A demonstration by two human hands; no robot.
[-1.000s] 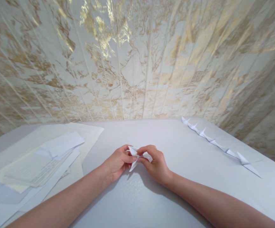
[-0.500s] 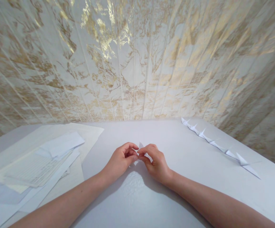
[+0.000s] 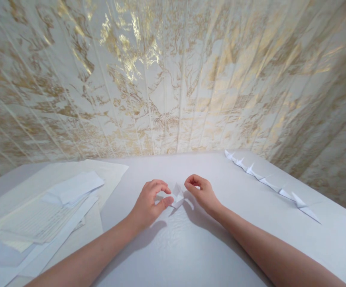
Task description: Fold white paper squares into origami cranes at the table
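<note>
A small white folded paper crane sits on the white table between my hands, its pointed tips standing up. My left hand is beside it with thumb and fingers apart; the thumb tip reaches the crane's left side, and whether it touches cannot be told. To the right of the crane, my right hand hovers clear of the paper. Its fingers are curled in against the thumb, and nothing shows between them.
Several more folded paper cranes stand in a slanting row along the table's right side. On the left lie loose white sheets, a printed page and larger cream paper. A gold-patterned wall rises behind the table.
My hands were together, pinching the crane. They have moved apart: the right hand has drawn away to the right, and the left has opened, leaving the crane visible between them.
</note>
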